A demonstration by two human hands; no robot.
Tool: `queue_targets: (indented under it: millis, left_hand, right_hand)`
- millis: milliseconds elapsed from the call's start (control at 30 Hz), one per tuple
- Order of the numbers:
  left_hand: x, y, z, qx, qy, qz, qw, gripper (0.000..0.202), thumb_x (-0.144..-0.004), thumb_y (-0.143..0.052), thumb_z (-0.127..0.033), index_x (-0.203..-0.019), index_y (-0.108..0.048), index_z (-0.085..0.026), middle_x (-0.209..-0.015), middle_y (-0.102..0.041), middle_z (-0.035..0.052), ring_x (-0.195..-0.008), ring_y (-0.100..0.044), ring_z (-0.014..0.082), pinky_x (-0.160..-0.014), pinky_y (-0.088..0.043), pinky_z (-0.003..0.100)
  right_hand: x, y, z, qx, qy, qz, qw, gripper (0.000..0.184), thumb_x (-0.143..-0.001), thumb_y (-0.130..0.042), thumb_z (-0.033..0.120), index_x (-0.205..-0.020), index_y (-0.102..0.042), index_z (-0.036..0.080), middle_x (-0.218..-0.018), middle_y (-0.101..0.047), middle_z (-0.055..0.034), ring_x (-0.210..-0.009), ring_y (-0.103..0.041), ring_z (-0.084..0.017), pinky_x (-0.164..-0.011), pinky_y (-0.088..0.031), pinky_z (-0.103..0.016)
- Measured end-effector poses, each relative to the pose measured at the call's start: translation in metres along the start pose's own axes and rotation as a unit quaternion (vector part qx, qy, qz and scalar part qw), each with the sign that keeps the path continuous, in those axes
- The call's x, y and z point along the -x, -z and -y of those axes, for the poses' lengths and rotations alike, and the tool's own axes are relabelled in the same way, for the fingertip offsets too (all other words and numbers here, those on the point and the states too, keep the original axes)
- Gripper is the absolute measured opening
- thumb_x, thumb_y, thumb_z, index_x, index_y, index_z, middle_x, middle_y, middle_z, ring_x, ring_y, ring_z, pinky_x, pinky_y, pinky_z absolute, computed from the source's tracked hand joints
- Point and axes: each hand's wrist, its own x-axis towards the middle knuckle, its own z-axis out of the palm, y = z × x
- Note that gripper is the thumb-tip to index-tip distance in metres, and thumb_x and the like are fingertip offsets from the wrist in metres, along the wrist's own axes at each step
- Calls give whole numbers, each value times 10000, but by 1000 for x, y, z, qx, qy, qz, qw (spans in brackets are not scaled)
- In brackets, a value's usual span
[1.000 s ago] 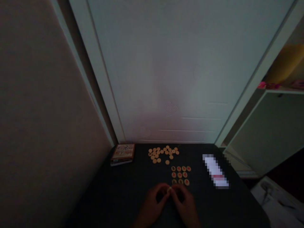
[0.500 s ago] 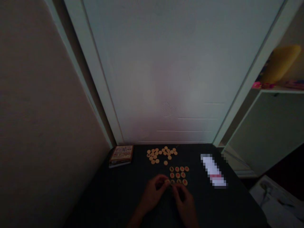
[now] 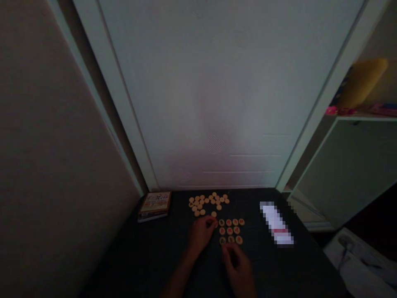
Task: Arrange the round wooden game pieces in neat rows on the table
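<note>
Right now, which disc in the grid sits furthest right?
The right-end disc of the far row; both nearer rows, three discs each, end sooner.

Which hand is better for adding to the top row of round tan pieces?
Probably the left hand: it seems to pinch one round tan piece beside that top row. The right hand is nearer the bottom row.

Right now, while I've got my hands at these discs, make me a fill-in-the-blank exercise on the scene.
1. The left hand has a disc at its fingertips, by the ____ end of the farthest row (left or right).
2. The middle row shows ____ marked discs (a number).
3. The right hand is closest to the row ____ you (nearest or farthest from).
4. The loose discs lie ____ from you than the rows do (nearer or farther).

Missing words: left; three; nearest; farther.
</note>
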Motion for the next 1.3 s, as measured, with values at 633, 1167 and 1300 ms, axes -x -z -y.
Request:
queue_targets:
  millis: [633,1167,1300]
  left_hand:
    - [-1,-9,4,-72,-1,-68,995,148,-916,-600,-318,-923,-716,-227,-914,-763,13,-838,-689,170,-705,-445,233]
    - [-35,19,3,-162,-177,11,971,137,-913,-626,-218,-965,-746,-257,-1081,-761,18,-1091,-615,234,-994,-422,356]
    - [-37,19,5,-188,-191,23,963,134,-921,-619,-248,-947,-750,-250,-1040,-775,42,-1069,-619,261,-967,-434,389]
  right_hand:
    - [2,0,0,3,10,6,1000,344,-920,-557,501,-883,-723,203,-827,-759,-52,-777,-706,-206,-721,-521,-234]
    - [2,0,-5,20,10,2,1000,349,-926,-543,495,-861,-712,196,-796,-751,-45,-759,-703,-200,-703,-513,-222]
    - [2,-1,-5,21,9,1,1000,332,-925,-552,484,-862,-716,202,-805,-756,-43,-757,-704,-198,-702,-512,-221]
